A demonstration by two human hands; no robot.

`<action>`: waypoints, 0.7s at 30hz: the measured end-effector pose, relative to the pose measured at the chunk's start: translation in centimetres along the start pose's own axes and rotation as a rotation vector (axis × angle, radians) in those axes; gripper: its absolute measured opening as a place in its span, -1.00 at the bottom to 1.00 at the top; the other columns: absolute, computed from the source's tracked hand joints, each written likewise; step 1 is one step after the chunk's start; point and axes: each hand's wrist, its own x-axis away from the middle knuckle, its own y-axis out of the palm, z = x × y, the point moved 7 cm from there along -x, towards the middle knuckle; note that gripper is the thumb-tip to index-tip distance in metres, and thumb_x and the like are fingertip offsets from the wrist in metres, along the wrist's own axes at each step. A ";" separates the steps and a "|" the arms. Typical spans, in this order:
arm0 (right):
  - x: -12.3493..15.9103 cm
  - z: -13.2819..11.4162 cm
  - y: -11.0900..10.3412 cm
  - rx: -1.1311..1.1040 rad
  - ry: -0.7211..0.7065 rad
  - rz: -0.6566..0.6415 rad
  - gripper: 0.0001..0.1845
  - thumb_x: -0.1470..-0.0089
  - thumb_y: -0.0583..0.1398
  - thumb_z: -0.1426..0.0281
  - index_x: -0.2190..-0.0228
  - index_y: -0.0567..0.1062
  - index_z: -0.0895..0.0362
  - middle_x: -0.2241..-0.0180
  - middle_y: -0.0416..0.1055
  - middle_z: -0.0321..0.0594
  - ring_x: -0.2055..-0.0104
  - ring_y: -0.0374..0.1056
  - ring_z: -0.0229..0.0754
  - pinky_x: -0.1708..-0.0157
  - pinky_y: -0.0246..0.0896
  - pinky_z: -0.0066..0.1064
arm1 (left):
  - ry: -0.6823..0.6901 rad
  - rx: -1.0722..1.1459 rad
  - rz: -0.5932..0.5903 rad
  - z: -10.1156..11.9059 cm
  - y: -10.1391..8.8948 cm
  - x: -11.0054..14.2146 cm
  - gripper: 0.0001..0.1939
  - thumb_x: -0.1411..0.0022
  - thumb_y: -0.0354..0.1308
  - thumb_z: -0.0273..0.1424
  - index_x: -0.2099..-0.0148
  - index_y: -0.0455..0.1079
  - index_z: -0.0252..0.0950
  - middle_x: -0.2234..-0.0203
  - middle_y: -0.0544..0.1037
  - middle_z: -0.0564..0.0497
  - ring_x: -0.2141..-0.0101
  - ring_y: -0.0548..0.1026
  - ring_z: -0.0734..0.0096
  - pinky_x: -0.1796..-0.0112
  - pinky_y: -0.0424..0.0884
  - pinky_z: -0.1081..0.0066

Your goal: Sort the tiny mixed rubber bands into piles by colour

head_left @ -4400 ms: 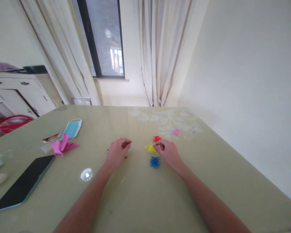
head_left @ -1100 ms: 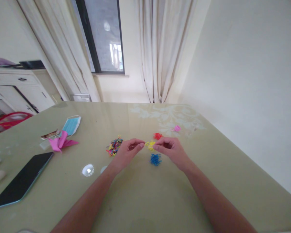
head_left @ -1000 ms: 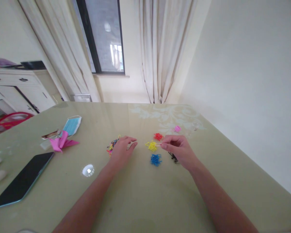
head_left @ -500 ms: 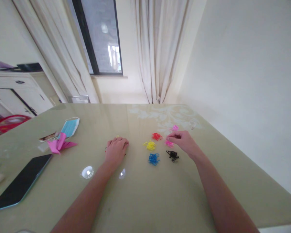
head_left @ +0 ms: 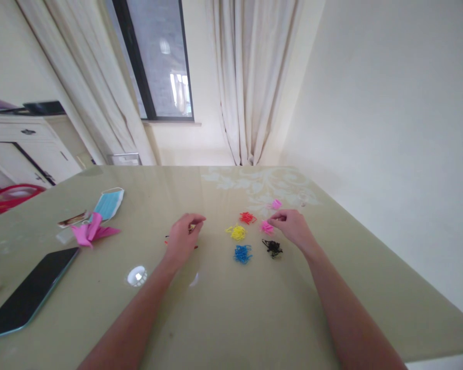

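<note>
Small piles of thin rubber bands lie sorted by colour on the table: red point(head_left: 247, 218), yellow point(head_left: 237, 233), blue point(head_left: 242, 254), black point(head_left: 273, 248) and pink point(head_left: 267, 226). My right hand point(head_left: 291, 226) is at the pink pile with thumb and fingers pinched together; anything between the tips is too small to make out. To the left, my left hand point(head_left: 183, 237) arches over more bands, mostly hidden under it. Its thumb and fingers are apart, and a bit of yellow point(head_left: 192, 227) shows in the gap.
Another pink clump point(head_left: 275, 204) lies beyond the right hand. At left are a folded pink paper figure point(head_left: 90, 232), a blue face mask point(head_left: 110, 204) and a dark tablet or phone point(head_left: 31, 290). A wall borders the table's point(head_left: 231, 318) right side.
My left hand has lifted slightly and its thumb has parted from the fingers, uncovering some yellow. The right hand stays pinched at the pink pile. The view has shifted slightly.
</note>
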 end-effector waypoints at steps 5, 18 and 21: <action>1.9 -4.7 2.3 -0.202 -0.168 -0.028 -0.69 -0.05 0.34 0.14 0.47 0.64 0.15 0.65 0.31 -0.32 0.56 0.16 -0.25 0.53 -0.01 -0.37 | -0.312 0.406 -0.123 1.1 0.7 1.3 -0.51 -0.17 0.32 -0.05 -0.04 0.56 -0.23 0.25 0.69 -0.07 0.23 0.61 0.21 0.44 0.42 0.44; 5.8 -8.9 7.3 -0.521 -0.237 -0.260 -0.62 -0.09 0.38 0.06 0.37 0.67 0.14 0.62 0.21 -0.39 0.56 0.02 -0.32 0.55 -0.10 -0.41 | -0.316 0.800 -0.304 3.8 4.5 3.3 -0.57 -0.01 0.50 -0.09 0.19 0.60 -0.30 0.30 0.70 -0.06 0.22 0.64 0.28 0.03 0.56 0.25; 6.1 -9.2 6.6 -0.661 -0.186 -0.327 -0.62 -0.05 0.40 0.05 0.41 0.64 0.14 0.58 0.29 -0.36 0.54 0.09 -0.31 0.53 -0.04 -0.42 | -0.245 0.730 -0.309 3.6 4.0 2.7 -0.58 -0.18 0.36 -0.03 0.13 0.60 -0.29 0.24 0.70 -0.09 0.21 0.64 0.26 0.07 0.56 0.26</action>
